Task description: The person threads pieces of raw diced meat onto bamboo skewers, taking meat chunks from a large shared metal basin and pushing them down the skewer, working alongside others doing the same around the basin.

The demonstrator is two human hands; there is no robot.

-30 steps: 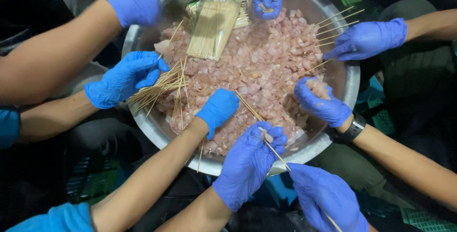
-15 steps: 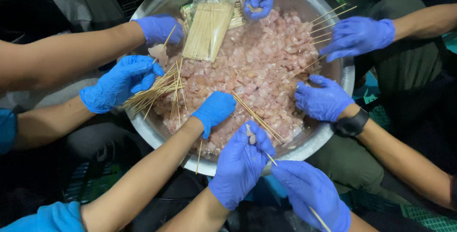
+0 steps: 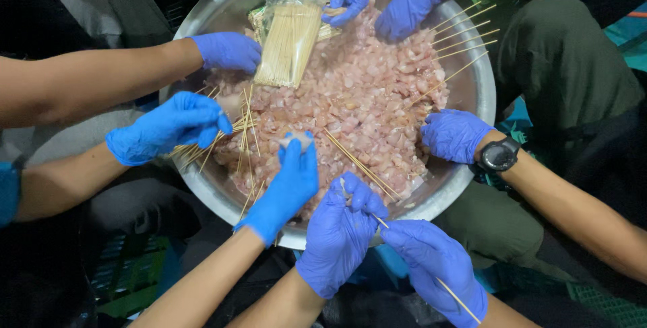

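Bright overhead light, sharp centre — dark edges

Left hand point(image 3: 340, 237), right hand point(image 3: 435, 264) both closed, close together.

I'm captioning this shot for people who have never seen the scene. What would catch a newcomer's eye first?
A big metal bowl heaped with pale pink raw meat pieces fills the middle, ringed by blue-gloved hands. At the bottom edge, the left hand and right hand work a bamboo skewer. A clear bag of skewers lies on the meat at the top.
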